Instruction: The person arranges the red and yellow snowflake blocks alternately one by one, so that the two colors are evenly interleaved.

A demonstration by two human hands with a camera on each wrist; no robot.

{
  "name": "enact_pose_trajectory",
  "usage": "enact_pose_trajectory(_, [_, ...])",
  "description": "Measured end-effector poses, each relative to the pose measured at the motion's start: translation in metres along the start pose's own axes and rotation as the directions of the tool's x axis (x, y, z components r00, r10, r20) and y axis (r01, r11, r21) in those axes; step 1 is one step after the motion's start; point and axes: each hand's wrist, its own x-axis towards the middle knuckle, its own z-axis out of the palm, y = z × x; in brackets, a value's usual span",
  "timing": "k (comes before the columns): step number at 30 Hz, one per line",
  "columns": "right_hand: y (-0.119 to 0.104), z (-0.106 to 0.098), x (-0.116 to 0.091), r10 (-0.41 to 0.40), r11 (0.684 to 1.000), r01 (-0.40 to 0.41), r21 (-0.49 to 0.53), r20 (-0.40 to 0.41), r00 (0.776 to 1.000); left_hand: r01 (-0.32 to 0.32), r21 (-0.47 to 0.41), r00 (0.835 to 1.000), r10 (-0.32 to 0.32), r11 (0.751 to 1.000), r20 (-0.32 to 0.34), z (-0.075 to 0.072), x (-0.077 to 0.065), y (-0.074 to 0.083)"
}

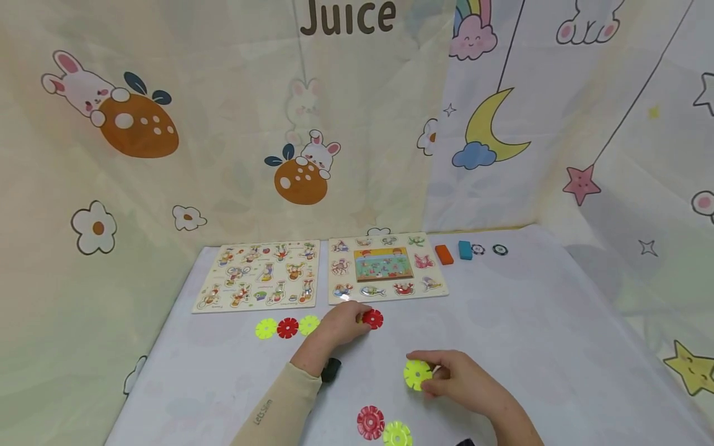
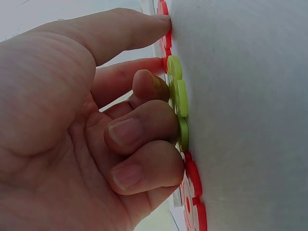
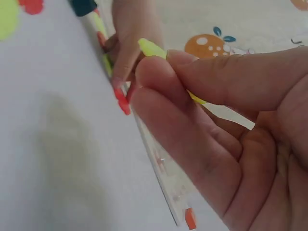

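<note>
Head view: left hand (image 1: 341, 323) low over the white table (image 1: 474, 322), thumb and index finger pinched on the red end disc (image 1: 374, 319), which lies at the right end of a row of notched discs. Row from its left end: yellow-green first disc (image 1: 266, 328), red second disc (image 1: 287, 327), yellow-green third disc (image 1: 309, 324); the hand covers most of what follows.

Left wrist view: thumb and index tips on the red end disc; remaining fingers curled, lying against a yellow-green neighbour disc (image 2: 182, 101), with another red disc (image 2: 195, 207) beyond it. Whether these discs interlock or merely touch cannot be told at this angle.

Right hand (image 1: 454, 378): thumb and fingers clamped on a yellow-green held disc (image 1: 416, 376), raised clear of the table, to the right of the row and nearer the person. Right wrist view agrees; disc seen nearly edge-on.

Nearer the person, a red loose disc (image 1: 370, 422) lies beside a yellow-green loose disc (image 1: 398, 433).

Behind the row: left puzzle board (image 1: 219, 279) and right puzzle board (image 1: 417, 272), side by side. To their right: orange block (image 1: 444, 254), blue block (image 1: 465, 250), two small black-and-white rings (image 1: 500, 249). Left forearm in a beige sleeve (image 1: 279, 409).
</note>
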Motion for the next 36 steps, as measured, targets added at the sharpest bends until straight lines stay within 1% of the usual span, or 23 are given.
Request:
enact_pose_trajectory(4, [-0.008,-0.009,0.024,-0.039,0.999,0.038,-0.009,-0.09,0.995,-0.003,0.002,1.0,0.003,1.0,-0.007,0.0,0.0,0.0])
enact_pose_trajectory(7, [-0.008,-0.013,0.046,-0.071,0.997,0.063,-0.054,-0.164,0.984,0.004,0.0,1.0,-0.004,1.0,-0.009,0.0,0.001,0.0])
enact_pose_trajectory(9, [-0.007,-0.013,0.062,-0.076,0.994,0.058,-0.091,-0.21,0.975,0.009,0.003,1.0,-0.009,1.0,-0.008,0.001,0.001,-0.001])
enact_pose_trajectory(12, [-0.003,-0.011,0.085,-0.063,0.989,0.025,-0.145,-0.267,0.962,0.006,0.003,1.0,-0.006,1.0,-0.007,0.001,0.001,-0.001])
enact_pose_trajectory(15, [0.001,-0.008,0.104,-0.051,0.982,-0.009,-0.191,-0.306,0.951,0.0,0.0,1.0,0.0,1.0,-0.007,0.0,0.001,-0.002])
enact_pose_trajectory(17, [0.004,-0.005,0.113,-0.049,0.979,-0.02,-0.205,-0.325,0.944,-0.002,-0.001,1.0,0.002,1.0,-0.006,0.0,0.002,-0.002])
enact_pose_trajectory(20, [0.008,-0.002,0.12,-0.063,0.976,-0.017,-0.219,-0.353,0.934,0.0,0.001,1.0,0.0,1.0,-0.002,0.0,0.002,-0.002])
enact_pose_trajectory(25, [0.012,0.002,0.123,-0.08,0.974,-0.01,-0.225,-0.388,0.918,0.008,-0.002,1.0,-0.008,1.0,-0.005,0.001,0.002,-0.003])
enact_pose_trajectory(30, [0.015,0.003,0.126,-0.048,0.967,-0.056,-0.247,-0.4,0.915,0.014,-0.006,1.0,-0.014,1.0,-0.012,0.002,0.002,-0.003])
enact_pose_trajectory(36, [0.016,0.004,0.128,-0.04,0.967,-0.064,-0.247,-0.394,0.918,0.011,0.014,1.0,-0.011,1.0,-0.006,0.002,0.002,-0.001])
